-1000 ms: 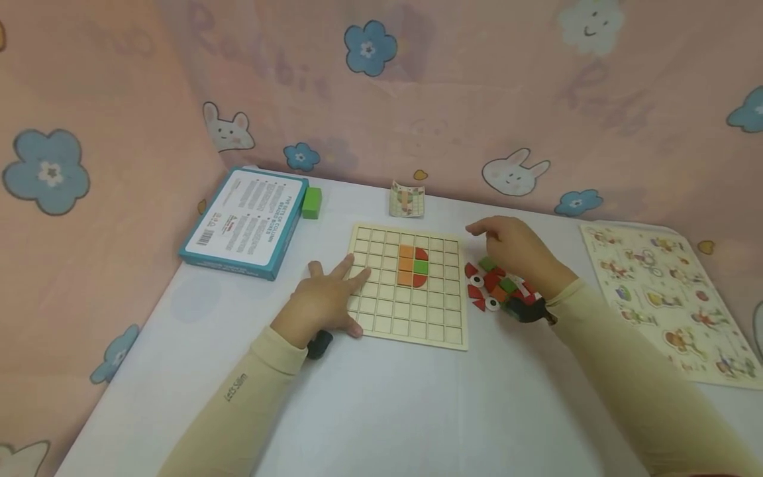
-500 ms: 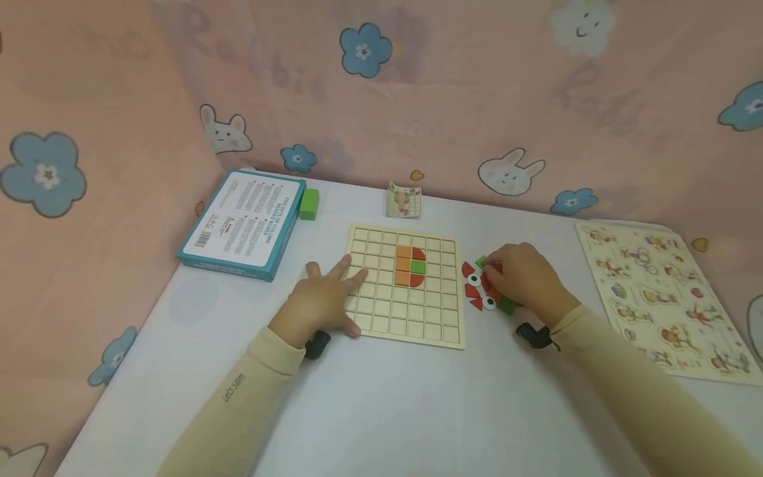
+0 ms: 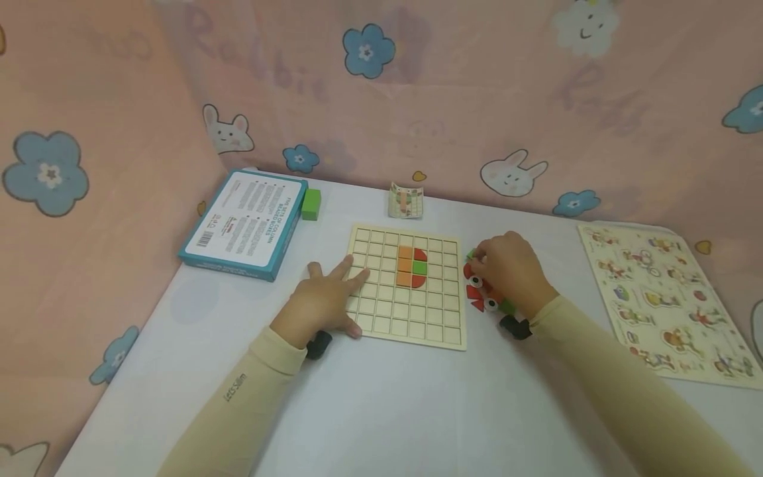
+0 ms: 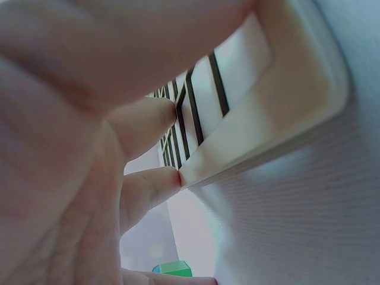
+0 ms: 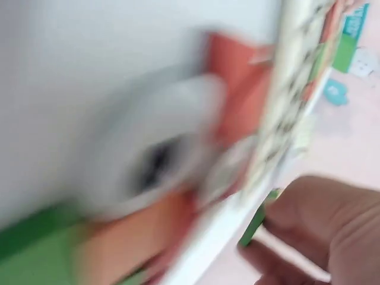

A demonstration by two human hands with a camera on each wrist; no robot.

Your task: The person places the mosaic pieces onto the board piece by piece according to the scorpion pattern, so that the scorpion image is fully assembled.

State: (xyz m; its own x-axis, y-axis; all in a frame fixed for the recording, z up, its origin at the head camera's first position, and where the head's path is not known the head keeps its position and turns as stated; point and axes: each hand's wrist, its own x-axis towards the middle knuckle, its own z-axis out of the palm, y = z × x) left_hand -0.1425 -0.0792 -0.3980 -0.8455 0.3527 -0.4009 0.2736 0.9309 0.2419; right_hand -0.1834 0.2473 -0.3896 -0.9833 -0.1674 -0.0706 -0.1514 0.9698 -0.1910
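My left hand (image 3: 322, 301) rests with fingers spread on the left edge of a wooden grid board (image 3: 387, 328). In the left wrist view its fingertips press the board's rim (image 4: 285, 113). On the board sit three orange square tiles (image 3: 405, 265) in a column, beside a green square tile (image 3: 420, 267) between two red quarter-round tiles (image 3: 420, 254). Right of the board, my right hand (image 3: 511, 268) pinches another green tile (image 5: 254, 225) between thumb and finger. Beneath that hand lies a pile of loose red tiles (image 3: 473, 293), round eye tiles (image 3: 491, 304) and others, partly hidden.
A small pattern card (image 3: 406, 201) stands behind the board. At back left lie a blue-edged box (image 3: 241, 222) and a green block (image 3: 311, 204). A picture board (image 3: 667, 298) lies on the right. A patterned cloth (image 3: 417, 99) hangs behind the table.
My right hand came down onto the loose pile, took hold of a green tile and shifted slightly left with it toward the board. My left hand stayed in place.
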